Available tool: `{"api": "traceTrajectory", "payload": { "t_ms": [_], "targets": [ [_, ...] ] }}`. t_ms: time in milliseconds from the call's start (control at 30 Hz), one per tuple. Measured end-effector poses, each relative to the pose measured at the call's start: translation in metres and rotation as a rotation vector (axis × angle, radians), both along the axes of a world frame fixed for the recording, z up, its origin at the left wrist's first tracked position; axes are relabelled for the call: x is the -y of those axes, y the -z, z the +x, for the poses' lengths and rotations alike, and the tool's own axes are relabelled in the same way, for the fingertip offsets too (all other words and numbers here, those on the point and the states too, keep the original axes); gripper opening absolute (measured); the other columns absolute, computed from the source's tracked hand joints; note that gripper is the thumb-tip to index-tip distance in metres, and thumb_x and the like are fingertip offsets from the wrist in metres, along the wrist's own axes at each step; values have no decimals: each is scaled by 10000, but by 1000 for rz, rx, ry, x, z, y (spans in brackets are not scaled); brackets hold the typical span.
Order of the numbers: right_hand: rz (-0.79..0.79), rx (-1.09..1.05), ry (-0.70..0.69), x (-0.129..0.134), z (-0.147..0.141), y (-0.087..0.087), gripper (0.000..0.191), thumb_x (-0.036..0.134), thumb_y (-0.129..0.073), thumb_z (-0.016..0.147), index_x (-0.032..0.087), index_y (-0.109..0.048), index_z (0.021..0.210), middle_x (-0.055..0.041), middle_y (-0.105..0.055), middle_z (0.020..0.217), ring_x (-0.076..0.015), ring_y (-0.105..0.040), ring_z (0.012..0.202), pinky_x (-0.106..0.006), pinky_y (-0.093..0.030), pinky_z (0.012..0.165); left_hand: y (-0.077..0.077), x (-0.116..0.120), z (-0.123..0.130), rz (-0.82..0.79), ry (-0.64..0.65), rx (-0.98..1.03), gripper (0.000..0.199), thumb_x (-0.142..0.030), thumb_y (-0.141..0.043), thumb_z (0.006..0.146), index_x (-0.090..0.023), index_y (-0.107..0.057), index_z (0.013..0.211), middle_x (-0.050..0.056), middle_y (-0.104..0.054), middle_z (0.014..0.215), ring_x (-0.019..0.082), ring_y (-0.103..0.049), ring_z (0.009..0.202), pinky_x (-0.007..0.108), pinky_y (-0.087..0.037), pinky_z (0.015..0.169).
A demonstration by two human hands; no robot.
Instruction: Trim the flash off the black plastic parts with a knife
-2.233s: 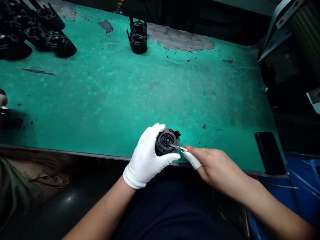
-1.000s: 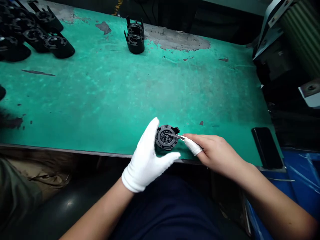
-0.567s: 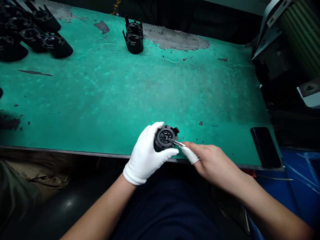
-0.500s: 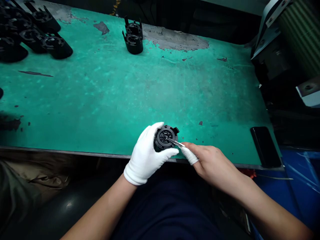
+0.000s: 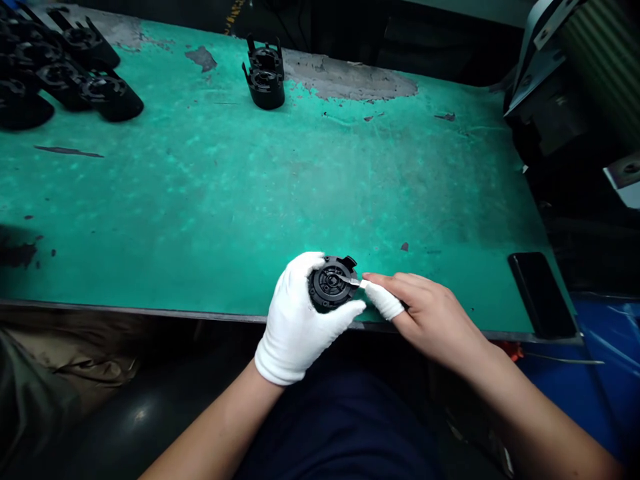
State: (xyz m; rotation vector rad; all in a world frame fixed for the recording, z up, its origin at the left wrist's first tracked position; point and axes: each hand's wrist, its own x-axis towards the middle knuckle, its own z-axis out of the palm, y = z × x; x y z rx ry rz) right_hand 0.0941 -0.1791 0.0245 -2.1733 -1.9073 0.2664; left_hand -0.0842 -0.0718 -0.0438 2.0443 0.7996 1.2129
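Note:
My left hand (image 5: 303, 320), in a white glove, is wrapped round a round black plastic part (image 5: 333, 283) near the table's front edge. The part's ringed face is turned up, and a small tab sticks out at its upper right. My right hand (image 5: 425, 303), bare but for a white cover on the thumb, pinches a slim metal blade-like tool (image 5: 353, 282) between thumb and forefinger. The tool's tip lies over the part's ringed face, just right of its centre. Its handle is hidden in my right hand.
Several black cylindrical housings (image 5: 113, 97) with prongs stand at the far left of the green table (image 5: 225, 200). More such housings (image 5: 267, 90) stand at the back middle. A black phone (image 5: 543, 293) lies at the right front corner. Dark machinery (image 5: 560, 100) borders the right side.
The tool's tip has shifted slightly from the part's centre toward the upper right, and it lies flatter. Both hands and the part sit a little lower and further right in view.

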Motion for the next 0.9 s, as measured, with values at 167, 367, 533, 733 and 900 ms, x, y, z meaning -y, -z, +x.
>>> {"api": "traceTrajectory", "payload": {
  "t_ms": [167,367,533,733,900],
  "targets": [
    [18,186,-50,-4,4,1,376,308,-429,1013,304,-604,1346,-38,-720,1007,-228,-653,923,-366,-478,777,-1,0,0,29,0,-11,658,-396,-838,708,-214,-481,1229,114,-586,1287,270,-594,1208,442,-500,1061],
    [50,266,-74,0,4,2,389,276,-464,993,296,-587,1361,-30,-701,929,-226,-650,881,-353,-449,719,5,1,0,17,-13,-48,688,-445,-835,715,-223,-460,1248,132,-546,1394,290,-581,1263,478,-508,1080],
    [53,267,-59,-2,2,2,388,249,-457,982,292,-604,1339,-22,-688,900,-210,-652,823,-343,-437,668,3,1,0,-3,-7,-44,678,-424,-841,718,-226,-454,1238,124,-553,1390,282,-579,1269,469,-508,1089],
    [40,338,26,-12,-1,1,400,251,-471,967,327,-618,1331,-7,-673,857,-218,-660,808,-341,-403,610,4,3,3,-2,-38,-20,659,-431,-843,723,-222,-469,1224,126,-567,1365,287,-578,1267,477,-501,1093],
    [43,211,46,-8,0,1,394,271,-431,995,306,-613,1343,-22,-697,943,-214,-673,889,-333,-451,695,7,4,6,17,-50,10,653,-443,-842,723,-211,-471,1208,139,-564,1347,290,-580,1258,480,-495,1088]
  ]
}}
